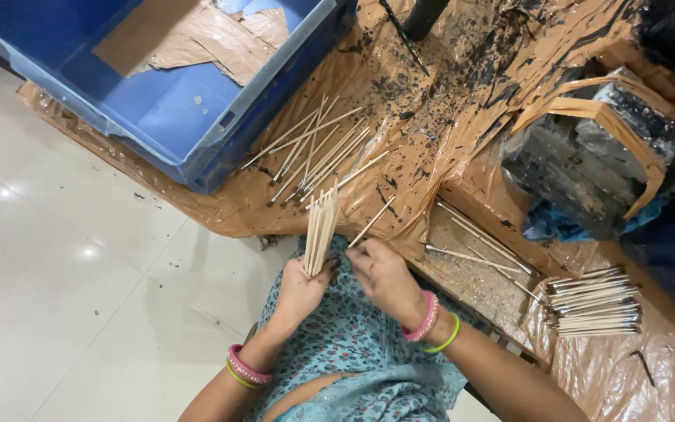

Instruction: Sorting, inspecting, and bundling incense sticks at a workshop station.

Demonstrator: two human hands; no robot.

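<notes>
My left hand [302,289] is shut on a bundle of thin pale bamboo sticks [320,230], held upright above my lap. Just to its right, my right hand [384,277] pinches a single stick [371,223] by its lower end, slanting up to the right. Several more loose sticks [314,152] lie scattered on the brown plastic sheet [431,117] just beyond both hands. Both wrists wear pink and green bangles.
A blue plastic crate [189,117] with torn brown paper inside stands at the upper left. A wooden board [470,273] with a few sticks sits to the right, and a stack of dark-tipped sticks [595,306] beyond it. A dark foil-wrapped block [587,160] is at the upper right. White tiled floor [56,266] lies left.
</notes>
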